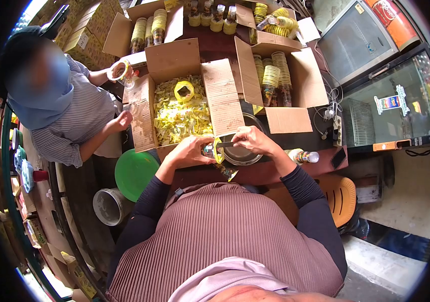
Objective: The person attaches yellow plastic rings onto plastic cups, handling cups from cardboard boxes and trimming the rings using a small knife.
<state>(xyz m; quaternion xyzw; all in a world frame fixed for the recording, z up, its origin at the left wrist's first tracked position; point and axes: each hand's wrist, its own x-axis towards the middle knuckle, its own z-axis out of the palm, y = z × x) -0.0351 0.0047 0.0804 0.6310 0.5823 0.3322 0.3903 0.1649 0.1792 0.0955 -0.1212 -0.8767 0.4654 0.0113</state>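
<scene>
My left hand (193,152) is closed round a small patterned container with a yellow rim (218,150), held at the table's front edge. My right hand (256,140) pinches a dark, flat tool (226,144), whose end meets the yellow rim. Below the container hangs a dark and yellow wrapper piece (228,172). Behind my right hand stands a round metal bowl (245,157). An open cardboard box (173,59) beside my left hand is full of small yellow-green packets (180,120), with a yellow-rimmed cup (184,91) on top.
At the left a co-worker (74,95) holds a clear cup (120,70). Boxes with stacked yellow cups (271,75) stand at the back. A bottle (303,156) and a phone (338,158) lie right. A green basin (136,173) and white bucket (109,206) are lower left.
</scene>
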